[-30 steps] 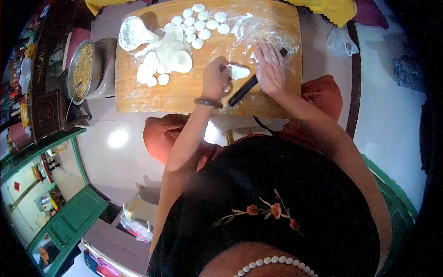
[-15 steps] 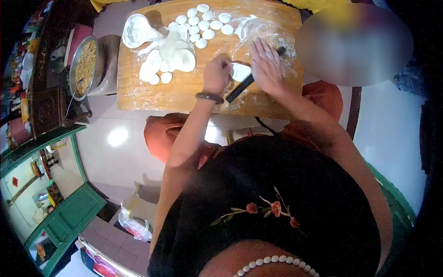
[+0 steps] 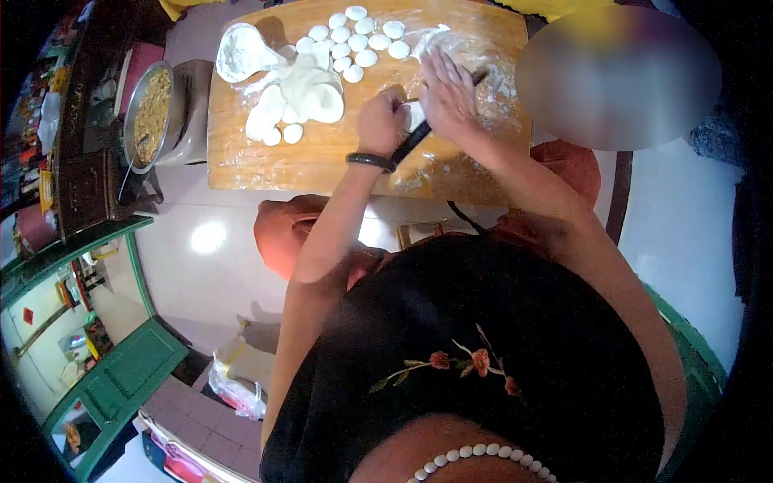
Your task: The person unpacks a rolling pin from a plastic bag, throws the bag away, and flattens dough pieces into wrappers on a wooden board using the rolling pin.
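My left hand [image 3: 382, 129] is closed, pinching the edge of a flat white dough wrapper [image 3: 414, 117] on the floured wooden board [image 3: 241, 165]. A dark rolling pin [image 3: 413, 143] lies slantwise at the wrapper's right edge. My right hand [image 3: 449, 97] rests flat on the pin, fingers stretched out, covering its middle and part of the wrapper. Left of my hands is an overlapping pile of rolled dough wrappers [image 3: 310, 92]. Several small round dough pieces [image 3: 366, 58] sit beyond it, with two more near the pile's lower edge.
A white container of flour [image 3: 240, 55] lies at the board's far left. Off the board's left side stands a metal bowl of filling [image 3: 150, 117] with a utensil handle sticking out. Loose flour [image 3: 439, 40] covers the far right. A blurred patch hides the area beyond the right edge.
My right hand has moved left, closer to my left hand, and the rolling pin has shifted left with it. More of the wrapper is now covered.
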Available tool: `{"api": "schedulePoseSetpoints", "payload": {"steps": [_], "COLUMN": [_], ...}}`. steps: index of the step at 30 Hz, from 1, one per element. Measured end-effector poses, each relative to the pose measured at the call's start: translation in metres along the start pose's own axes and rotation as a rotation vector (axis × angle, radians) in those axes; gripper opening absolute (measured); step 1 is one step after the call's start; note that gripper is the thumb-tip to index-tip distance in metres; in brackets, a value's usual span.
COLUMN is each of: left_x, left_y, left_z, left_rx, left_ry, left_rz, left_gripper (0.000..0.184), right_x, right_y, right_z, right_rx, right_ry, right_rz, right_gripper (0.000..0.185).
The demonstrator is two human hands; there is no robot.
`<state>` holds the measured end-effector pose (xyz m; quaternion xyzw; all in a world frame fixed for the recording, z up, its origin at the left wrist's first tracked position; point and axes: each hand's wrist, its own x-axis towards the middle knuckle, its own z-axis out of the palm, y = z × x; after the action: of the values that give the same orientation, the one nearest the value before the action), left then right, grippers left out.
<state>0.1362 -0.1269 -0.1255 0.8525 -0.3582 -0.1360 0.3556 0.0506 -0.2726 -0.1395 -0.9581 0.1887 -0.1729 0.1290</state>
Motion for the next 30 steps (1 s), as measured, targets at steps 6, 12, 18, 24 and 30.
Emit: {"api": "schedulePoseSetpoints", "payload": {"steps": [6,12,18,24,30], "left_x": [-0.035,-0.013,-0.011,-0.036,-0.019], "left_y": [-0.001,0.020,0.004,0.004,0.017], "left_z": [0.000,-0.010,-0.016,-0.003,-0.011], "left_rx": [-0.560,0.084,-0.122,-0.669,-0.021], "left_ry": [-0.057,-0.088,-0.015,-0.052,-0.012], "left_rz": [-0.290,-0.154,-0.120,-0.404,-0.105], "left_gripper": [0.021,0.026,0.018,0.015,0.022], "right_x": [-0.054,0.024,-0.008,-0.051,0.011], "right_y": [0.016,-0.018,-0.006,0.002,-0.026], "right_z": [-0.026,0.007,0.000,-0.027,0.003], "right_rx": [-0.083,-0.090,0.003,-0.106,-0.004], "right_ry": [-0.079,0.015,0.014,-0.141,-0.032], "right_rz": [-0.011,-0.051,-0.018,0.018,0.036], "right_gripper": [0.062,0.063,0.064,0.065,0.064]}}
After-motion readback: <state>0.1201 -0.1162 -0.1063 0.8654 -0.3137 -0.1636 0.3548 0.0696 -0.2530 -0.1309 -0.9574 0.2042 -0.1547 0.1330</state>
